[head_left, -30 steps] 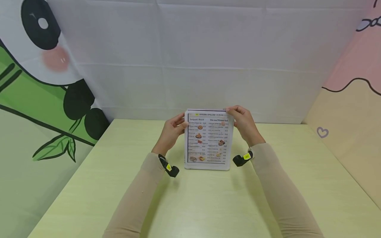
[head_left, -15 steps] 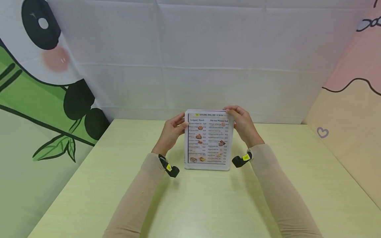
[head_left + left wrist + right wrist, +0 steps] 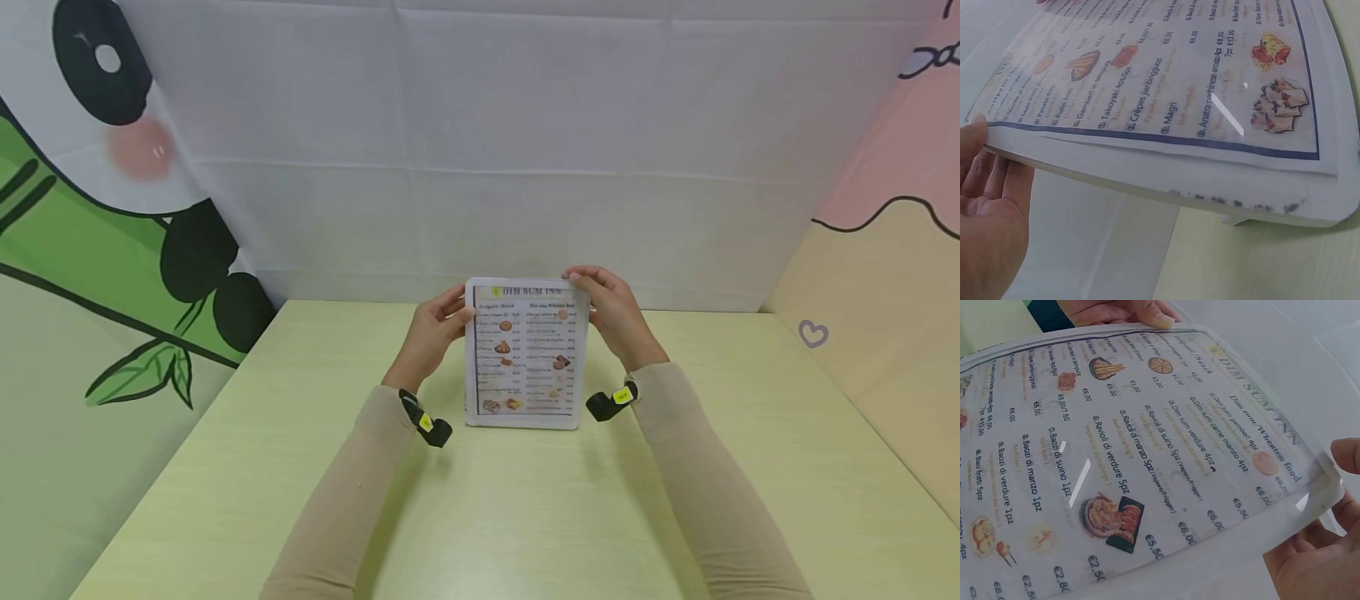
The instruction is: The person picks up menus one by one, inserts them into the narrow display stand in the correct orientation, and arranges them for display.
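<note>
A white-rimmed menu board (image 3: 528, 367) headed "DIM SUM INN" stands on the table, leaning back slightly, its printed side facing the head camera. My left hand (image 3: 427, 333) holds its left edge near the top, thumb on the front and fingers behind. At the upper right corner, my right hand (image 3: 617, 317) grips the board between thumb and fingers. The left wrist view shows dark specks along the board's side edge and a short white foot (image 3: 1234, 219) behind it. Inside the clear cover, the printed sheet (image 3: 1147, 450) lies a little askew from the rim.
The pale yellow-green table (image 3: 517, 517) extends around the board. A white cloth wall (image 3: 525, 167) rises behind, with a panda-and-bamboo panel (image 3: 97, 275) at left and a pink-and-cream panel (image 3: 877, 275) at right. Black wrist cameras (image 3: 427, 425) hang near the board.
The printed sheet has slid slightly down within the board, so its title, cut off at the top before, now shows whole. Both hands and the board's outline stay nearly in place.
</note>
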Available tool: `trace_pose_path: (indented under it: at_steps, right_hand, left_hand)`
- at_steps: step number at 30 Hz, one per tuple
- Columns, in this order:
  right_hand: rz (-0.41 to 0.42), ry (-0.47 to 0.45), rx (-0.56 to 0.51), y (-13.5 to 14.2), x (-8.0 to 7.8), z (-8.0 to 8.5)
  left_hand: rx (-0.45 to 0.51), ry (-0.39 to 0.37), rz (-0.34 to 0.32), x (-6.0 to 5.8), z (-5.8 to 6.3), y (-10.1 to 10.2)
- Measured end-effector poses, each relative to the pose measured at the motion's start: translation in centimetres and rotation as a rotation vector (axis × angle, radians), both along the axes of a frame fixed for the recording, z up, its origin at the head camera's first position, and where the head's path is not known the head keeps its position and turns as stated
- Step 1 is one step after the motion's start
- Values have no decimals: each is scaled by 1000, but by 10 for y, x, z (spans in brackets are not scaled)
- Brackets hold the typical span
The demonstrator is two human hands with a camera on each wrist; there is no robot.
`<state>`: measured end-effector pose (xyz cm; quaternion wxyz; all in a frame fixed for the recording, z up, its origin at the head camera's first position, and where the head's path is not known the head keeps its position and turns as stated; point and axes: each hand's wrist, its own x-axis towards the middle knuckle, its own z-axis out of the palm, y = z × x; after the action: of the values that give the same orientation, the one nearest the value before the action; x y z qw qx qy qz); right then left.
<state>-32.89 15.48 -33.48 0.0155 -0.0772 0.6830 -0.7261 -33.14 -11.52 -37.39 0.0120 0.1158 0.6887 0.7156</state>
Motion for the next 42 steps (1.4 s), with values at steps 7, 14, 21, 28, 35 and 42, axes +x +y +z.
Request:
trace_pose_path:
  at_steps: [7, 14, 21, 28, 35, 42]
  right_hand:
    - [-11, -9, -4, 0, 0, 0]
    - [-28, -21, -14, -2, 1, 2]
    - [-40, -27, -23, -2, 2, 3]
    - [-17, -41, -11, 0, 3, 0]
    - [-2, -50, 27, 6, 5, -8]
    - [-26, -41, 47, 10, 8, -10]
  left_hand:
    - [-5, -1, -4, -1, -1, -1]
    - [-14, 9, 1, -1, -1, -1]
    - [-10, 8, -3, -1, -1, 0]
    - [-5, 9, 3, -2, -2, 0]
    - [1, 20, -5, -2, -3, 0]
    - [7, 31, -8, -1, -5, 0]
